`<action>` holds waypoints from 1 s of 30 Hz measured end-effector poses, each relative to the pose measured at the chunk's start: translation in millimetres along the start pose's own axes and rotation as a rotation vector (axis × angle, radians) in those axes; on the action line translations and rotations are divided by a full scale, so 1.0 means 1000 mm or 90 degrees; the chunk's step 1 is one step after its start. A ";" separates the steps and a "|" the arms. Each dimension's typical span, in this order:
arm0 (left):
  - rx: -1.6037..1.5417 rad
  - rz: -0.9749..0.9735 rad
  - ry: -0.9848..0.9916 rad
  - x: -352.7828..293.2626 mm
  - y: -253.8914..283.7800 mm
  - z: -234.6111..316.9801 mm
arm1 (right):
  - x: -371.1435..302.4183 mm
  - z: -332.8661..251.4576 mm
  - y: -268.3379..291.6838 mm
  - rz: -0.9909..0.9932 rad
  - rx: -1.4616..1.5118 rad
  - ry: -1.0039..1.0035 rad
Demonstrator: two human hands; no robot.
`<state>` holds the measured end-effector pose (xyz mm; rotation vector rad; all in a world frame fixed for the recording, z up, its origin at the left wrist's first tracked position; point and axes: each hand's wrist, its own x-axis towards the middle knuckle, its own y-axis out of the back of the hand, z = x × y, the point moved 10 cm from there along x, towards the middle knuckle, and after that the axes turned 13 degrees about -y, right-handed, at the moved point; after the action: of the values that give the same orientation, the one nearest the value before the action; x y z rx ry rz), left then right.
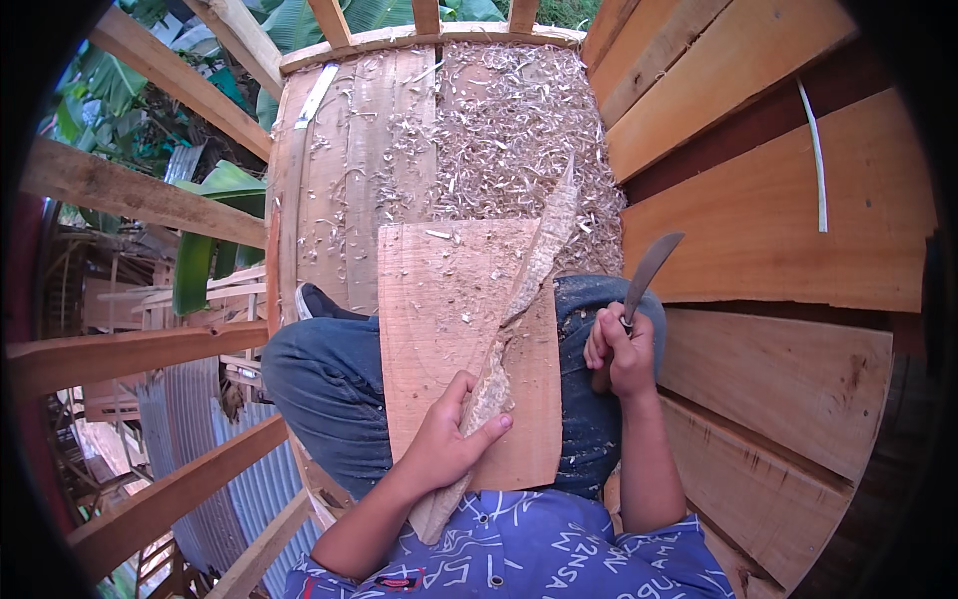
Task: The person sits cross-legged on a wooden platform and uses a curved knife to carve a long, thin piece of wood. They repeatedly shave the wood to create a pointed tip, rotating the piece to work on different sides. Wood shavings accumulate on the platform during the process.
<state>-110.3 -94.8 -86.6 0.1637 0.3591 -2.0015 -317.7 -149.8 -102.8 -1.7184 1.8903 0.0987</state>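
Observation:
My left hand (pixel 447 436) is wrapped round the lower part of a long, rough-hewn piece of wood (pixel 539 258). The wood slants up and to the right, narrowing to a point at its far end, with a thin notched neck near its middle. Its near end reaches my shirt. Beneath it, a flat wooden board (pixel 439 319) lies across my lap, dotted with a few chips. To the right, over my knee, my right hand (pixel 621 349) grips a knife (pixel 651 268) by its handle. The curved blade points up, apart from the wood.
Curled wood shavings (pixel 519 120) cover much of the plank floor (pixel 364 160) ahead. A pale strip (pixel 316 97) lies at far left. Plank walls (pixel 768 220) rise close on my right, an open timber railing (pixel 150 210) on my left. My legs (pixel 329 389) are crossed under the board.

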 end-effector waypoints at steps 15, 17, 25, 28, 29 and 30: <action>-0.013 0.027 -0.051 0.004 0.003 0.004 | 0.001 0.002 -0.006 0.092 -0.204 -0.064; 0.000 0.027 -0.058 0.005 0.003 0.006 | 0.001 0.001 -0.005 0.097 -0.190 -0.063; 0.010 0.023 -0.070 0.005 0.003 0.005 | 0.000 0.000 -0.005 0.117 -0.213 -0.036; 0.019 0.019 -0.069 0.005 0.004 0.004 | 0.000 -0.001 -0.006 0.125 -0.234 -0.029; 0.022 0.019 -0.068 0.004 0.004 0.004 | 0.000 -0.002 -0.006 0.125 -0.240 -0.028; 0.025 0.018 -0.067 0.005 0.004 0.004 | 0.000 -0.002 -0.006 0.127 -0.244 -0.023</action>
<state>-108.7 -101.4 -85.1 0.0866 0.2497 -1.9818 -312.6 -151.8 -99.4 -1.7429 2.1132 0.6000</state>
